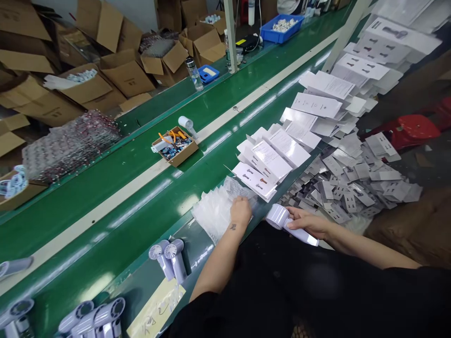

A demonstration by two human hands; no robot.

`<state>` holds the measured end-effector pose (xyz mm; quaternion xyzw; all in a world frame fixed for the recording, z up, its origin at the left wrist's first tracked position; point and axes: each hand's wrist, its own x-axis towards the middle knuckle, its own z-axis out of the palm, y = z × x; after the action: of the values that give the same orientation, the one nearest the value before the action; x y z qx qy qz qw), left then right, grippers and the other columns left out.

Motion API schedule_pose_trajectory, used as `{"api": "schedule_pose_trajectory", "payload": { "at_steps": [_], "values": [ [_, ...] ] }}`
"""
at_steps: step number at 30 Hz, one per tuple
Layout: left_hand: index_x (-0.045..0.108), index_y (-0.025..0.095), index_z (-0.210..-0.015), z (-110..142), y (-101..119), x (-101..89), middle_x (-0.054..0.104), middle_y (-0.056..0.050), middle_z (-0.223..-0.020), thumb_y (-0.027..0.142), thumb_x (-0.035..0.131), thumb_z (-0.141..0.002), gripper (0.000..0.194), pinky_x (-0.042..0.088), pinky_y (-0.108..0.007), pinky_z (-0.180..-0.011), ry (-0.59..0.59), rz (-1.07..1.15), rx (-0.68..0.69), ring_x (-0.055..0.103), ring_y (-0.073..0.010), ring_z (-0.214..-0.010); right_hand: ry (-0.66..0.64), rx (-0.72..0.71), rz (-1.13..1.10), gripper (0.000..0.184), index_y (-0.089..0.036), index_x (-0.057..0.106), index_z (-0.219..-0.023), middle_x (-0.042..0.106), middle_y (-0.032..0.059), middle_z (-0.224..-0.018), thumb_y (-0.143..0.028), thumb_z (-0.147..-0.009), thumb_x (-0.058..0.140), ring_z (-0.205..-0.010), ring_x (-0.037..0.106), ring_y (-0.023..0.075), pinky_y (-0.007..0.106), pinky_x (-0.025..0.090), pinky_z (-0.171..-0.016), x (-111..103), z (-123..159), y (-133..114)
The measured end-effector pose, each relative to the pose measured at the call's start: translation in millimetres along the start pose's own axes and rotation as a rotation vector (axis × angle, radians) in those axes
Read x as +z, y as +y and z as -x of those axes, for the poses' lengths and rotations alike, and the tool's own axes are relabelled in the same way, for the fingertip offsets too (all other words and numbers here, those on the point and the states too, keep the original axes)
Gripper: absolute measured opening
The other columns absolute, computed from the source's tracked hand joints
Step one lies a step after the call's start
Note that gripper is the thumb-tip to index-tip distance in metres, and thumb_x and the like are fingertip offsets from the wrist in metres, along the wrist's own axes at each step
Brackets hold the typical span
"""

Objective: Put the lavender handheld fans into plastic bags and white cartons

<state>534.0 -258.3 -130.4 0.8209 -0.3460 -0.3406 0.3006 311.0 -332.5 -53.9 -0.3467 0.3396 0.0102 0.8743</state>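
Note:
My right hand is wrapped around a pale lilac handheld fan, its round head pointing left and its handle slanting down to the right. My left hand rests on a pile of clear plastic bags, fingers curled in; whether a bag is pinched in them is hidden. Just beyond the bags stand rows of flat white printed boxes. Two more lilac fans lie side by side on the bench to the left of my left forearm.
A green conveyor belt runs diagonally, with a small carton of parts on it. More lilac fans lie at lower left beside a yellow paper. Loose white boxes heap at right near a red stool. Cardboard cartons stand behind.

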Motion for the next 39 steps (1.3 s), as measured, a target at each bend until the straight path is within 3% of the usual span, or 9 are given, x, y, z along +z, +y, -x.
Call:
{"api": "schedule_pose_trajectory", "payload": {
  "at_steps": [5, 8, 11, 19, 24, 28, 30, 34, 39],
  "values": [
    [0.072, 0.023, -0.083, 39, 0, -41.8, 0.065, -0.005, -0.081, 0.029, 0.056, -0.08, 0.018, 0.045, -0.034, -0.085, 0.083, 0.205, 0.096, 0.058, -0.0209, -0.084, -0.146, 0.063, -0.161, 0.061, -0.021, 0.051, -0.113, 0.063, 0.002, -0.088, -0.02, -0.06, 0.079, -0.075, 0.065, 0.0171, 0.029, 0.056, -0.061, 20, -47, -6],
    [0.072, 0.021, -0.084, 62, -1, -49.9, 0.066, -0.003, -0.077, 0.032, 0.059, -0.077, 0.019, 0.046, -0.029, -0.07, 0.114, 0.468, 0.004, 0.058, -0.0169, -0.071, -0.2, 0.041, -0.127, 0.052, -0.019, 0.054, -0.105, 0.065, 0.0021, -0.082, -0.019, -0.059, 0.079, -0.072, 0.065, 0.0176, 0.03, 0.056, -0.058, 33, -68, -11],
    [0.07, 0.02, -0.082, 79, -2, -49.5, 0.066, -0.002, -0.077, 0.035, 0.061, -0.078, 0.018, 0.046, -0.03, -0.074, 0.264, 0.554, 0.014, 0.058, -0.0169, -0.073, -0.113, 0.097, -0.007, 0.045, -0.017, 0.056, -0.098, 0.066, 0.0034, -0.078, -0.019, -0.058, 0.078, -0.067, 0.064, 0.0184, 0.031, 0.056, -0.054, 41, -71, -10],
    [0.066, 0.023, -0.084, 106, -6, -43.9, 0.064, -0.006, -0.077, 0.03, 0.054, -0.085, 0.014, 0.045, -0.033, -0.075, 0.412, 0.15, 0.368, 0.055, -0.0199, -0.075, 0.142, 0.078, 0.096, 0.031, -0.018, 0.054, -0.083, 0.063, 0.0006, -0.067, -0.021, -0.061, 0.077, -0.058, 0.063, 0.0179, 0.035, 0.057, -0.053, 65, -53, -4],
    [0.063, 0.021, -0.081, 99, 11, -47.2, 0.06, -0.006, -0.073, 0.026, 0.044, -0.09, 0.021, 0.044, -0.033, -0.074, 0.477, 0.052, 0.435, 0.054, -0.0189, -0.075, 0.156, 0.002, 0.131, 0.034, -0.019, 0.051, -0.086, 0.063, -0.0013, -0.069, -0.025, -0.064, 0.076, -0.057, 0.06, 0.0148, 0.028, 0.052, -0.05, 75, -52, -10],
    [0.065, 0.019, -0.083, 99, 13, -39.5, 0.056, -0.007, -0.069, 0.02, 0.047, -0.087, 0.019, 0.043, -0.032, -0.07, 0.388, -0.145, 0.701, 0.053, -0.0196, -0.073, 0.111, -0.007, -0.024, 0.047, -0.02, 0.05, -0.1, 0.065, -0.0016, -0.074, -0.012, -0.06, 0.074, -0.061, 0.062, 0.0141, 0.026, 0.053, -0.056, 73, -50, -16],
    [0.064, 0.019, -0.083, 97, 13, -38.7, 0.057, -0.006, -0.07, 0.02, 0.047, -0.088, 0.017, 0.044, -0.03, -0.068, 0.359, -0.117, 0.71, 0.054, -0.0182, -0.072, 0.124, 0.093, -0.045, 0.041, -0.02, 0.049, -0.098, 0.063, -0.0017, -0.071, -0.014, -0.064, 0.072, -0.056, 0.061, 0.0144, 0.028, 0.053, -0.053, 74, -49, -14],
    [0.059, 0.018, -0.08, 88, 24, -42.1, 0.058, -0.004, -0.071, 0.018, 0.045, -0.088, 0.017, 0.045, -0.029, -0.066, 0.514, -0.027, 0.594, 0.055, -0.0165, -0.07, 0.161, 0.221, -0.047, 0.025, -0.019, 0.046, -0.091, 0.061, -0.0008, -0.067, -0.021, -0.076, 0.066, -0.052, 0.06, 0.0153, 0.03, 0.053, -0.049, 78, -46, -9],
    [0.061, 0.018, -0.082, 97, 28, -35.4, 0.057, -0.005, -0.072, 0.012, 0.046, -0.084, 0.017, 0.044, -0.031, -0.068, 0.295, -0.229, 0.909, 0.054, -0.0184, -0.073, 0.165, 0.117, -0.065, 0.04, -0.02, 0.047, -0.097, 0.059, -0.0037, -0.066, -0.003, -0.064, 0.063, -0.053, 0.059, 0.0139, 0.025, 0.05, -0.051, 70, -50, -16]
  ]
}}
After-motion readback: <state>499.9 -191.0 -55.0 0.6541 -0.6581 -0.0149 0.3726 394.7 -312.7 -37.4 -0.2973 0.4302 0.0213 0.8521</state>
